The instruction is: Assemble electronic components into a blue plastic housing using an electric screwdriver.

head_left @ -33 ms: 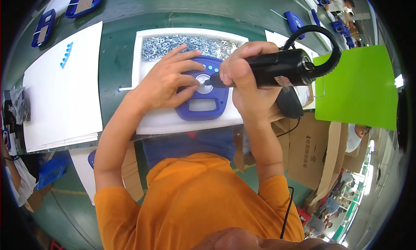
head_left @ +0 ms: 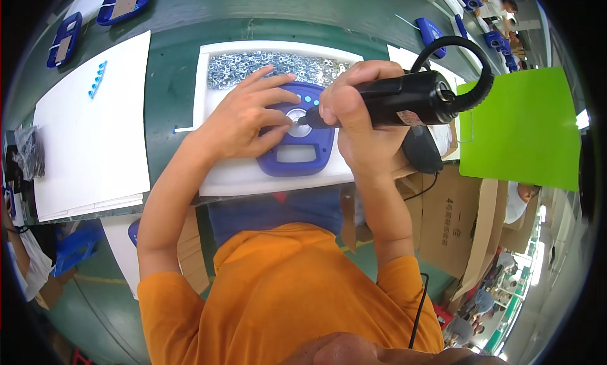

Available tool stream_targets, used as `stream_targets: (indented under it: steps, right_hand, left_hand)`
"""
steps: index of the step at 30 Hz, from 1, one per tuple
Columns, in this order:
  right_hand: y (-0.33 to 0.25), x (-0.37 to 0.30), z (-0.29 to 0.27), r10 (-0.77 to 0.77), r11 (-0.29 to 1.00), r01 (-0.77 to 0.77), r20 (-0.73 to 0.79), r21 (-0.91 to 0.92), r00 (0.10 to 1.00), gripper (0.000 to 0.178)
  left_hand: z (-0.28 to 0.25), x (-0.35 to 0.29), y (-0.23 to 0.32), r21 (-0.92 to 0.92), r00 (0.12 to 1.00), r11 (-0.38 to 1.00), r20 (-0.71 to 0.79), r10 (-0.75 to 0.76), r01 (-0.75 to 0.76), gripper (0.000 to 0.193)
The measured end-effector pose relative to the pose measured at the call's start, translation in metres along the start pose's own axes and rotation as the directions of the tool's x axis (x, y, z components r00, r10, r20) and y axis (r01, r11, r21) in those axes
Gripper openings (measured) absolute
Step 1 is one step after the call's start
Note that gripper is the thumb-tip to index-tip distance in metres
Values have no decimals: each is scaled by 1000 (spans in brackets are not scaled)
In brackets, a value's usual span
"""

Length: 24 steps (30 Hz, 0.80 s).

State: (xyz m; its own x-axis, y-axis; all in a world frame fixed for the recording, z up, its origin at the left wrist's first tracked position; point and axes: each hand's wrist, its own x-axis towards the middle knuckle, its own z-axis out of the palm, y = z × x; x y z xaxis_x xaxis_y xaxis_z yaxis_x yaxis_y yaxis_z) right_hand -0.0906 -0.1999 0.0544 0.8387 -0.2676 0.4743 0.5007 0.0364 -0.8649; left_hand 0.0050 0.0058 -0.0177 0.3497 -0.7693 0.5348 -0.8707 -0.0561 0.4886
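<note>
Housing (head_left: 319,139) of deep blue is lying flat at the centre of the frame, resting over the white tray (head_left: 231,183). Its outline is showing rounded corners and a smooth, even-coloured face. Small teal dots (head_left: 308,100) are running along its upper part, partly covered by the fingers. A pale, silvery disc (head_left: 302,132) is occupying the middle, and a rectangular window (head_left: 296,153) is opening below it, with white showing through. A small dark spot is marking the face to the right of the window. No judgement is being made on the left portion, which the left hand (head_left: 253,115) is partly hiding.

The left hand is reaching across from the left with its fingers spread; thumb and index are bending toward the middle of the disc. Whether they are pinching a small part cannot be told. The right hand (head_left: 360,115) is gripping a black powered driver (head_left: 404,99), its fingers closed round the body. The tool is lying nearly level in the picture, its narrow end pointing left to the disc; contact at the tip cannot be confirmed.

Many small metal pieces (head_left: 243,65) are filling the upper part of the tray. The green worktop (head_left: 171,68) is carrying everything described.
</note>
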Motion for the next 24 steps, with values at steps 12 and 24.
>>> stream_targets:
  steps: [12,24]
  right_hand:
    - [9,-2,8,41,999,-42,24,16,999,39]
    - [9,10,4,114,988,-120,63,93,991,33]
  left_hand:
    - [2,-2,0,5,1000,1000,-5,-1,1,9]
    - [1,-1,-1,1,1000,1000,-4,-4,4,11]
